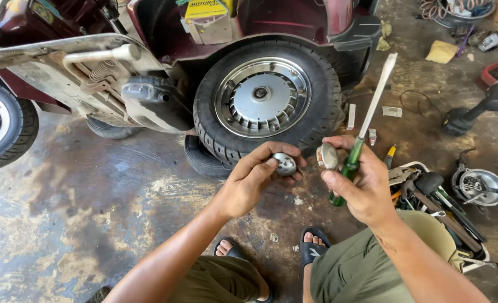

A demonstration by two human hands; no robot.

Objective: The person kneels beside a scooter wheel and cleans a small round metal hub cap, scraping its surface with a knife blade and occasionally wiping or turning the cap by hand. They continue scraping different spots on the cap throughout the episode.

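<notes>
Two small round metal caps, one in each hand, low in front of the scooter's rear wheel [261,102]. Left hand [253,178]: fingers pinched around a shiny cap [285,164] with little slots. Right hand [363,182]: thumb and fingertips pressed on a duller cap [328,156], other fingers curled tight around a green-handled screwdriver [365,124], blade pointing up and away.

Probably light, hard and stiff, both caps. Smooth metal, so likely slippery, maybe greasy too. Best held by the rim, edge to edge, not by the rounded face. Easy to drop and roll off across the stained floor [80,202]. Screwdriver stiff and long, best held by the handle.

Beside the right knee, a white tray [423,166] full of tools: hammer, pliers, other handles, all piled together. Past it, a round metal part [479,187] with wires inside. At the top right, a bowl [456,17] with coiled wire and bits; cannot tell what else sits in it.

Two sandalled feet down below, on the floor.
</notes>
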